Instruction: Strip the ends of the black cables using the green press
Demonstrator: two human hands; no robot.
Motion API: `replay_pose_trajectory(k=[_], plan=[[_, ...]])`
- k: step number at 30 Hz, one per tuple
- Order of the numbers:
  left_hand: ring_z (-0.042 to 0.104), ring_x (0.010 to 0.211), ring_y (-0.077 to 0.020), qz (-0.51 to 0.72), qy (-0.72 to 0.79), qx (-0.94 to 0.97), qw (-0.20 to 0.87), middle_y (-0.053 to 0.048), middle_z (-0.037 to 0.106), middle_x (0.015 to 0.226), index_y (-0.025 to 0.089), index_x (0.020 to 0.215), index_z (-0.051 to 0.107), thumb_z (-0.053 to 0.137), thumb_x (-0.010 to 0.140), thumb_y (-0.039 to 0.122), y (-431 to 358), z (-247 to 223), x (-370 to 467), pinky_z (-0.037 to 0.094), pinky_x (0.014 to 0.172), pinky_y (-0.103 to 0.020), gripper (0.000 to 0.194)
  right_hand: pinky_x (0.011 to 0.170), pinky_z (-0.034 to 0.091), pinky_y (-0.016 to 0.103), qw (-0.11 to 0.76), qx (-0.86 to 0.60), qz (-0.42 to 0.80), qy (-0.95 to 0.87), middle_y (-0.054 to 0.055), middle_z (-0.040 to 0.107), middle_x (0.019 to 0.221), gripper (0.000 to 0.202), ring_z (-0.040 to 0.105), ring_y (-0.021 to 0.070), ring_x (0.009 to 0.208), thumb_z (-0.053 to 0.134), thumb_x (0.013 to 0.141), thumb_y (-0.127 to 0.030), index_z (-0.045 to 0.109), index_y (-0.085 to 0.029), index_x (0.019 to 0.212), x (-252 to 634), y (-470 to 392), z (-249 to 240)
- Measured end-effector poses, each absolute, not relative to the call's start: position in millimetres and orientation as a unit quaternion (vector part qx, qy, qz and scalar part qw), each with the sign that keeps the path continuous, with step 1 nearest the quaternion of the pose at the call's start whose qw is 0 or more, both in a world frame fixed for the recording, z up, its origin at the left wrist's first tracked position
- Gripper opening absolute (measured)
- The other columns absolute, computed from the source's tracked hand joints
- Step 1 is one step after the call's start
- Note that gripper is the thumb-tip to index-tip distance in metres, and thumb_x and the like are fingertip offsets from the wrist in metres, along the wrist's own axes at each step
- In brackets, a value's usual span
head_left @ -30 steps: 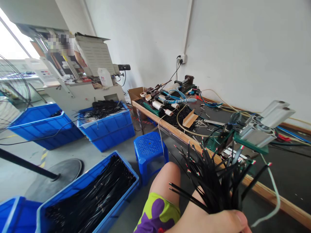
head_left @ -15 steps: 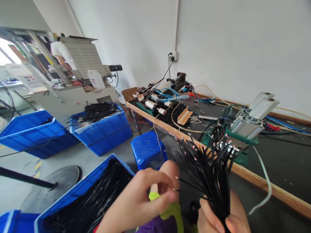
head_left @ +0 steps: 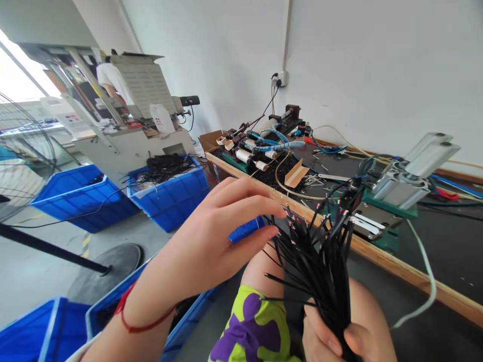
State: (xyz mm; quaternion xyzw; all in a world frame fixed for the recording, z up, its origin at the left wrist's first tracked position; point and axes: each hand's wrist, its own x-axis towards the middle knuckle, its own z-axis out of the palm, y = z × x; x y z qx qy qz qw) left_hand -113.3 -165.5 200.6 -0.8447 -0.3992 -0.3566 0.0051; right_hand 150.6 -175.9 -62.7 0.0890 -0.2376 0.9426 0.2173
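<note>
While the right hand [head_left: 339, 339] sits low at the near edge, its fingers are wrapped tight around the bottom of a bunch of black wires [head_left: 320, 266]. The wires fan up and out from that fist, and their little tips are red, white and green. Just left of the fan, the left hand [head_left: 215, 241] reaches in from the near left, with a red string [head_left: 139, 322] tied on its wrist. Its thumb and fingers are close together, pinching at the wire tips on the left side of the fan. Under both hands is a knee in bright green and purple shorts [head_left: 252, 327]. Behind the left hand a blue stool [head_left: 247, 229] peeks out. Near left on the floor is a blue bin [head_left: 113, 306], mostly hidden by the arm. Farther right stands a long work table [head_left: 411, 274] with a wooden edge, and on it sits a silver air cylinder [head_left: 415, 171]. Farther left, two more blue bins [head_left: 169, 193] stand on the floor, one piled with black wires. Far back on the left, a person in a white shirt [head_left: 109, 80] stands by a grey machine [head_left: 132, 136].
</note>
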Motion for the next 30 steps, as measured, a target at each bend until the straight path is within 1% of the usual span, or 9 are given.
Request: replay_pose_trajectory(k=[3,5,9,14,18,20,25,30], plan=[[0.068,0.125,-0.0239,-0.343,-0.391,-0.854,0.003,-0.009,0.072,0.132,0.025,0.132,0.077,0.068,0.110,0.013,-159.6,199.3,-116.4,0.053,0.112,-0.041,0.027,0.047,0.036,0.016,0.207,0.067,0.944,-0.249,-0.010,0.049,0.044,0.063,0.038,0.0050,0.040,0.092,0.083,-0.069,0.048,-0.025,0.071,153.1,-177.9,-61.8],[0.065,0.131,-0.0246,-0.332,-0.385,-0.861,-0.002,-0.009,0.071,0.136,0.027,0.136,0.076,0.067,0.111,0.013,-158.5,199.5,-116.9,0.049,0.117,-0.043,0.030,0.047,0.035,0.016,0.202,0.068,0.942,-0.259,-0.010,0.048,0.041,0.065,0.039,0.0045,0.037,0.091,0.084,-0.070,0.046,-0.026,0.070,155.8,-177.7,-61.2],[0.063,0.137,-0.0246,-0.323,-0.366,-0.873,-0.019,-0.009,0.070,0.141,0.028,0.139,0.076,0.065,0.111,0.013,-158.7,200.9,-113.1,0.046,0.122,-0.043,0.033,0.046,0.034,0.016,0.194,0.074,0.939,-0.275,-0.011,0.047,0.040,0.069,0.039,0.0037,0.033,0.091,0.085,-0.072,0.042,-0.026,0.067,158.5,-174.1,-61.3],[0.062,0.137,-0.0221,-0.329,-0.355,-0.875,-0.027,-0.009,0.070,0.140,0.025,0.132,0.080,0.065,0.111,0.013,-158.2,199.1,-107.5,0.045,0.122,-0.038,0.028,0.046,0.035,0.017,0.195,0.072,0.936,-0.284,-0.009,0.048,0.040,0.069,0.040,0.0039,0.034,0.092,0.084,-0.072,0.046,-0.025,0.065,158.7,-174.7,-61.6],[0.063,0.132,-0.0222,-0.330,-0.362,-0.872,-0.027,-0.010,0.070,0.138,0.024,0.125,0.084,0.065,0.111,0.013,-158.4,196.3,-105.3,0.048,0.120,-0.037,0.025,0.044,0.033,0.016,0.221,0.062,0.937,-0.264,-0.012,0.042,0.039,0.066,0.032,0.0032,0.033,0.088,0.088,-0.071,0.044,-0.026,0.070,161.3,-181.3,-60.1],[0.063,0.130,-0.0226,-0.329,-0.366,-0.870,-0.026,-0.010,0.070,0.138,0.024,0.125,0.084,0.065,0.111,0.014,-159.0,195.5,-104.8,0.049,0.118,-0.038,0.025,0.044,0.032,0.016,0.228,0.060,0.937,-0.259,-0.012,0.041,0.039,0.064,0.032,0.0037,0.033,0.088,0.089,-0.069,0.044,-0.026,0.071,162.7,-183.4,-59.3],[0.063,0.129,-0.0245,-0.330,-0.373,-0.867,-0.020,-0.010,0.072,0.137,0.024,0.124,0.082,0.066,0.111,0.015,-159.4,194.3,-104.6,0.051,0.116,-0.042,0.023,0.046,0.034,0.017,0.228,0.040,0.938,-0.259,-0.010,0.041,0.041,0.066,0.036,0.0054,0.038,0.090,0.085,-0.073,0.045,-0.026,0.070,165.1,-182.4,-61.1],[0.064,0.127,-0.0234,-0.338,-0.371,-0.865,-0.020,-0.010,0.074,0.135,0.022,0.124,0.082,0.068,0.111,0.015,-159.5,192.9,-104.7,0.051,0.117,-0.041,0.021,0.046,0.034,0.016,0.215,0.043,0.940,-0.263,-0.010,0.044,0.042,0.066,0.037,0.0045,0.038,0.091,0.083,-0.074,0.048,-0.025,0.071,166.5,-178.4,-67.5]])
